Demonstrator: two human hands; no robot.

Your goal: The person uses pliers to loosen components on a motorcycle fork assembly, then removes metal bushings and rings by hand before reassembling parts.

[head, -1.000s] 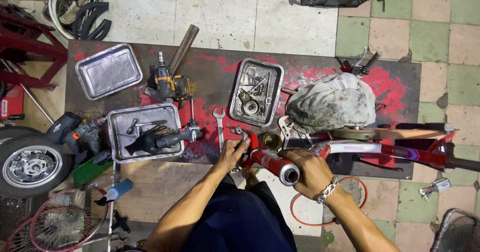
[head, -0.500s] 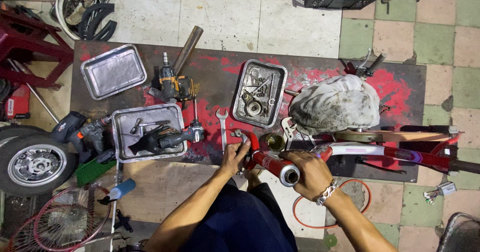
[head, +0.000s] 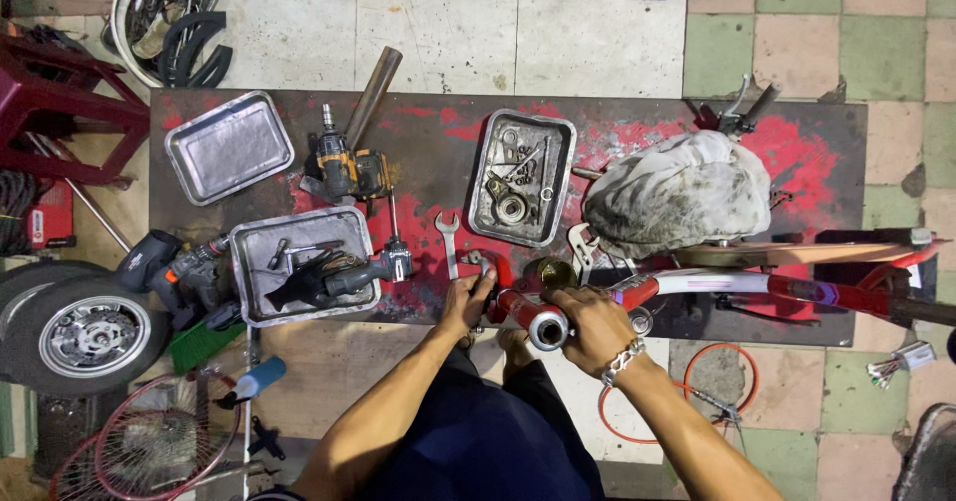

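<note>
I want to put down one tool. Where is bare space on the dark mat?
Bare mat lies between the parts tray and the rag bundle, and behind the empty tray. It is crowded near the left hand and right hand at the red tube, wrench and tool tray.

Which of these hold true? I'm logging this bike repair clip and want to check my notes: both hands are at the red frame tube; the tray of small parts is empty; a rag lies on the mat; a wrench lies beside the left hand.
1. Both the left hand and the right hand are at the red frame tube: true.
2. The parts tray is empty: false, it holds rings and small metal parts.
3. A rag lies on the mat: true.
4. A wrench hangs on a wall: false, it lies on the mat beside the left hand.
</note>
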